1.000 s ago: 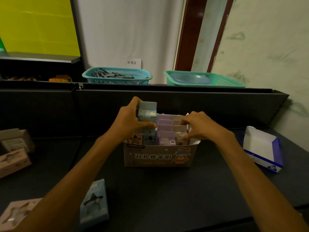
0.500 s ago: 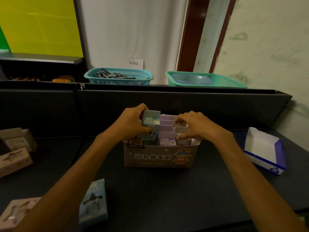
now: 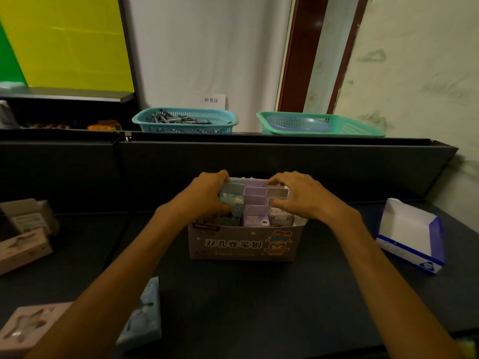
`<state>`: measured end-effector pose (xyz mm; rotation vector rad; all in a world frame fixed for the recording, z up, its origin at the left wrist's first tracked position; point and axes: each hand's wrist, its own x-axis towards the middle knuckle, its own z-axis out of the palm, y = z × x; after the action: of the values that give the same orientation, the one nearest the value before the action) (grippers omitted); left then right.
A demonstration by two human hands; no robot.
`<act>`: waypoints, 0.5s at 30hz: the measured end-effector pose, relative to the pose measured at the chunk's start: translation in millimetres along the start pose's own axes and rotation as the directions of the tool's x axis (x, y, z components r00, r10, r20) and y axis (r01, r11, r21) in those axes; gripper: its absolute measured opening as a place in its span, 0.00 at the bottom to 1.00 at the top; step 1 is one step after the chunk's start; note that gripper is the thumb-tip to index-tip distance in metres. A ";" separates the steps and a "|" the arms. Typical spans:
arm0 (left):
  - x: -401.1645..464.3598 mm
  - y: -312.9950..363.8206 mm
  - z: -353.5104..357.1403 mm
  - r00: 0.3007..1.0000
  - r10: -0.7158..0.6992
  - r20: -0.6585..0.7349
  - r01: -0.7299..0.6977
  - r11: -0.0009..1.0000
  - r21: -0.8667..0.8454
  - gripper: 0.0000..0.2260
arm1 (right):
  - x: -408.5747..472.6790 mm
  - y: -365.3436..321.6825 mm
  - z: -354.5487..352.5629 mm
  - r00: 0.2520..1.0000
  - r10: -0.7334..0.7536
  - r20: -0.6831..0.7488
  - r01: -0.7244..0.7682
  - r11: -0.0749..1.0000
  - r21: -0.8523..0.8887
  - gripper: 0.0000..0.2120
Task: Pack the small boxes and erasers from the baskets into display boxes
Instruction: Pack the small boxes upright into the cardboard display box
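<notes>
A single wide-angle head view looks forward and down from above the person's own forearms, close over the dark table [image 3: 246,294]. It faces a low partition [image 3: 285,161] and the wall behind, whose straight lines bow near the edges.

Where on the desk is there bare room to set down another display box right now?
Bare dark desk lies in front of the display box, between the forearms. Another patch sits between that box and the white-and-blue carton. The left edge is crowded: pink boxes and a blue small box lie there.
</notes>
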<state>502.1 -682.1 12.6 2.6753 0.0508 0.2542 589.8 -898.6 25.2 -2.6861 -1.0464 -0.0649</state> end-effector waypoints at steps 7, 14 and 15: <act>-0.1 -0.5 -0.6 0.999 -0.027 0.034 0.026 0.999 0.027 0.21 | 0.3 5.3 1.3 1.000 -0.002 -0.019 0.002 1.000 0.025 0.22; 0.7 1.0 3.7 0.998 -0.041 0.038 0.038 0.997 0.074 0.21 | -1.3 8.9 0.2 0.999 -0.012 -0.032 0.013 0.999 0.041 0.21; 0.4 2.2 5.8 0.999 -0.036 0.031 0.033 0.995 0.093 0.20 | -1.5 9.4 0.3 1.000 -0.006 -0.031 0.007 0.999 0.041 0.21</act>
<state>503.6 -686.5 8.5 2.7674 0.1006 0.2014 595.0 -906.2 22.6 -2.6361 -1.0362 -0.0847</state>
